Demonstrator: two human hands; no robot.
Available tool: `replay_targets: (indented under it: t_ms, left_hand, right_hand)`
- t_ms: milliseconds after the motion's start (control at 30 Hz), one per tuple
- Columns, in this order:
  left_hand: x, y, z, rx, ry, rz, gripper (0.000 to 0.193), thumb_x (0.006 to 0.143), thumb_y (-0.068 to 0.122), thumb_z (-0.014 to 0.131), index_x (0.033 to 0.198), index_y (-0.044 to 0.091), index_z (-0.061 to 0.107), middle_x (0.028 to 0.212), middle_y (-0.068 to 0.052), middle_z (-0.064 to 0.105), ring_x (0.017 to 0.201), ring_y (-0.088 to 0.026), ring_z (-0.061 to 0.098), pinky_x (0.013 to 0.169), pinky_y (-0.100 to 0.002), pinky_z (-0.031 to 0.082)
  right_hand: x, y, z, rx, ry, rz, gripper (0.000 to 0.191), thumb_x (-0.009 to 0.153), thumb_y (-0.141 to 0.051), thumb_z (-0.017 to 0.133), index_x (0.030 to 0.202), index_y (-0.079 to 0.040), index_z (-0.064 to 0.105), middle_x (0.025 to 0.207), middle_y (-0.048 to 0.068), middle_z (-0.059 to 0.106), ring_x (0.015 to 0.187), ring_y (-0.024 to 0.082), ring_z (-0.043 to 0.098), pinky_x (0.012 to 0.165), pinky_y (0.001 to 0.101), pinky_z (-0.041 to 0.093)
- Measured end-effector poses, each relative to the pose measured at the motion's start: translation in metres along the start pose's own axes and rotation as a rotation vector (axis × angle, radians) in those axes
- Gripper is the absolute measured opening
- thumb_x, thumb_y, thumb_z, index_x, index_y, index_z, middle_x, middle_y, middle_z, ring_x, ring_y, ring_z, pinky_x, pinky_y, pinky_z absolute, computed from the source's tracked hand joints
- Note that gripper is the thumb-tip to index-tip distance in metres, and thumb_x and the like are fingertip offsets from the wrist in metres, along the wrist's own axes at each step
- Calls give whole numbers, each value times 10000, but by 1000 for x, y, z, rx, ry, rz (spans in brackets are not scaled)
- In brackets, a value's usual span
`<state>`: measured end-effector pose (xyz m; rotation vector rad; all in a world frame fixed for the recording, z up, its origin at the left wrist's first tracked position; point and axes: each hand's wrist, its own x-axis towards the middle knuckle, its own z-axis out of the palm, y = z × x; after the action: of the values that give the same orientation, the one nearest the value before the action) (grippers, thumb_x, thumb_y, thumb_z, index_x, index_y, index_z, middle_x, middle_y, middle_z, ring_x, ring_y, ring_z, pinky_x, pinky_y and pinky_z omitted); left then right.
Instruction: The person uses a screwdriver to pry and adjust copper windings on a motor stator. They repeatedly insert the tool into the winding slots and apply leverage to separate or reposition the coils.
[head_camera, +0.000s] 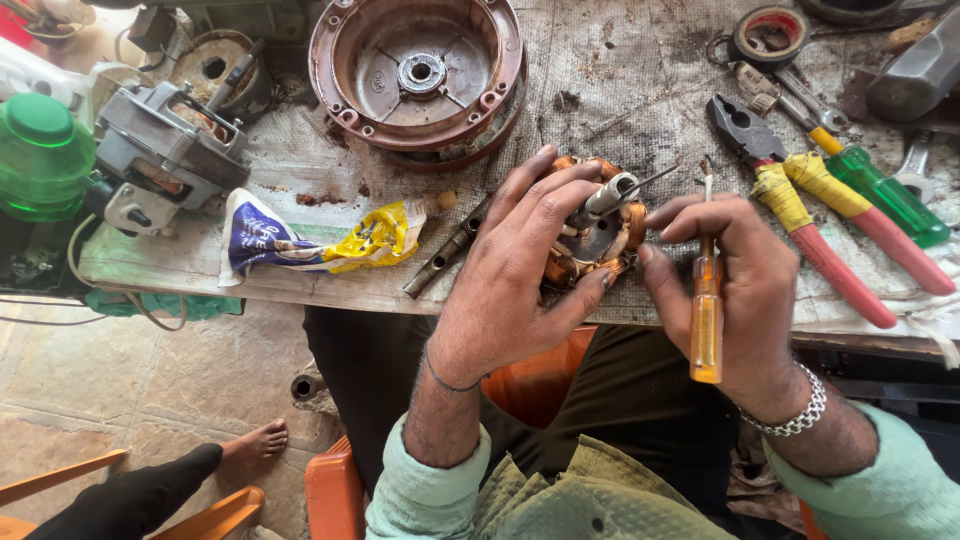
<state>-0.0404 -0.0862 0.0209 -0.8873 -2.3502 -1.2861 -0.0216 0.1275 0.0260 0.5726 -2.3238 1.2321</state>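
Fingers of the left hand (520, 265) wrap the copper-wound motor armature (598, 235) at the table's (300, 150) near edge; the right hand (735, 290) grips an orange-handled screwdriver (706, 300), tip up. Steady work here means pinning the armature firmly. Red pliers (810, 225) lie right, a round housing (418, 75) far.

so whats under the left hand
A copper-wound motor stator with a metal shaft sits under the left hand; the palm covers its left half.
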Motion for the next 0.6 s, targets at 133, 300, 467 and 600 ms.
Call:
replay_targets:
  t_ms: [133, 300, 467, 600]
  left_hand:
    - [0, 0, 0, 45, 34, 7, 748, 824, 164, 830, 1492, 148, 495, 1687, -167, 322, 1642, -455, 171, 1358, -599, 254]
    - [-1, 3, -2, -1, 41, -37, 789, 820, 131, 804, 1549, 199, 510, 1696, -183, 248, 1622, -450, 142, 1379, -590, 246]
    - [-1, -1, -9, -89, 33, -10, 757, 821, 97, 766, 1520, 152, 482, 1694, -159, 286, 1640, -425, 159, 1359, -552, 239]
    - [-3, -4, -10, -139, 51, -16, 812, 782, 55, 718, 1543, 137, 447, 1685, -142, 322, 1635, -400, 199, 1372, -537, 242]
  right_hand:
    - [2, -4, -1, -22, -5, -27, 296, 946, 56, 727, 1133, -20, 510, 1181, 163, 703, 1022, 196, 715, 885, 287, 560]
    - [3, -6, 0, -56, -17, -25, 298, 929, 55, 728, 1119, -23, 513, 1159, 158, 706, 1011, 214, 727, 880, 297, 562]
    - [2, -3, -1, -76, -25, -16, 284, 896, 39, 751, 1057, -29, 527, 1087, 133, 708, 907, 196, 708, 795, 283, 540]
    - [-1, -1, -2, -57, -36, -12, 227, 892, 37, 738, 1018, -38, 564, 1001, 99, 708, 856, 172, 724, 750, 263, 545]
